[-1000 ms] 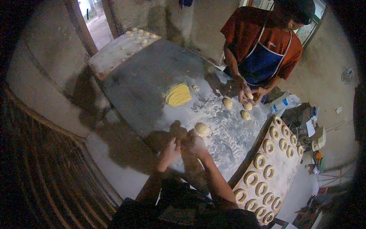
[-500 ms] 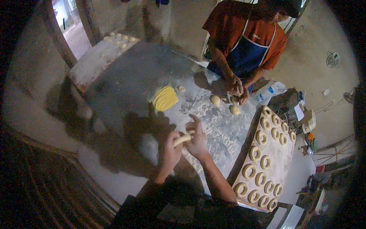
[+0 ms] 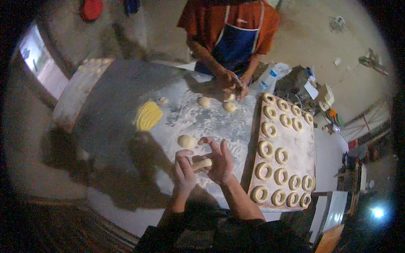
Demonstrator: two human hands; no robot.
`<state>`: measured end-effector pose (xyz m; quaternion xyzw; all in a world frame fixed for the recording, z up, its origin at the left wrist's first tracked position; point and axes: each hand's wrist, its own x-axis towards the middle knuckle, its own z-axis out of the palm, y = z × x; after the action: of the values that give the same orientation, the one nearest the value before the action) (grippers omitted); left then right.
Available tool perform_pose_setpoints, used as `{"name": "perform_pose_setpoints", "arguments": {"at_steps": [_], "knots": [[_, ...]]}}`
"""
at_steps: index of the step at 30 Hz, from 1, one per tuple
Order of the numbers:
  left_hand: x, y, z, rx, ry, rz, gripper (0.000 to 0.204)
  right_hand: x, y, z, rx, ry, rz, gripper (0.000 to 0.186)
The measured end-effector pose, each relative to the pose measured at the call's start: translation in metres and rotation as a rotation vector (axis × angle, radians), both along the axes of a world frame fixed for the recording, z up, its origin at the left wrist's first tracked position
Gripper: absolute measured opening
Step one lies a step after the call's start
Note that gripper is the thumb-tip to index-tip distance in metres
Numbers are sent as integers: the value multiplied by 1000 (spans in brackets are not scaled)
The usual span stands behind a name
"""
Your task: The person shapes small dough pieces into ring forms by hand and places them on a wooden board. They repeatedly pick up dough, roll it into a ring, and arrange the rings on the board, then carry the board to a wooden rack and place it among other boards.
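Observation:
Between my hands is a short, thick strip of pale dough, held above the floured table. My left hand has its fingers closed around the strip's left part. My right hand supports the other end against its palm, with its upper fingers raised and curved. Whether the strip joins into a ring is hidden by my hands. Just beyond my left fingertips a round dough ball lies on the table. Farther left is a flat yellow slab with a ridged surface, a small dough scrap beside it.
On the right lies a board bearing several dough rings. Across the table, a co-worker's hands work near several dough balls. A plastic bag stands behind the board. Another board with dough pieces is far left.
My view has swung, so the table and co-worker sit farther left. The dough ball beyond my left hand now shows. My right fingers are more spread, and the strip stays between my hands.

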<state>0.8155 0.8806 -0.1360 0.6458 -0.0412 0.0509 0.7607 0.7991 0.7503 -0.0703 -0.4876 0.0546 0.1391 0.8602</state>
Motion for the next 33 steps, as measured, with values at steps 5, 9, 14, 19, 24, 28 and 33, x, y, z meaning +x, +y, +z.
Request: {"name": "perform_pose_setpoints", "arguments": {"at_steps": [5,9,14,19,24,28,33], "knots": [[-23,-50,12,31,-286,-115,19,-24,-43,-5,-321,-291,17,35],[-47,-107,23,49,-226,-225,21,-62,-90,-17,-480,-336,-206,37],[-79,-182,29,232,-189,-410,23,-113,-165,-13,250,-426,-397,34],[-116,-257,27,140,-8,-592,18,-172,-236,-22,169,-262,-516,33],[-146,-315,18,207,-259,-657,21,-210,-287,-38,-483,-282,-456,76],[-157,-346,22,240,-224,-707,23,-227,-307,-23,-87,-312,-669,69],[-155,-372,29,273,-309,-722,26,-237,-334,-5,157,-11,-815,73]]}}
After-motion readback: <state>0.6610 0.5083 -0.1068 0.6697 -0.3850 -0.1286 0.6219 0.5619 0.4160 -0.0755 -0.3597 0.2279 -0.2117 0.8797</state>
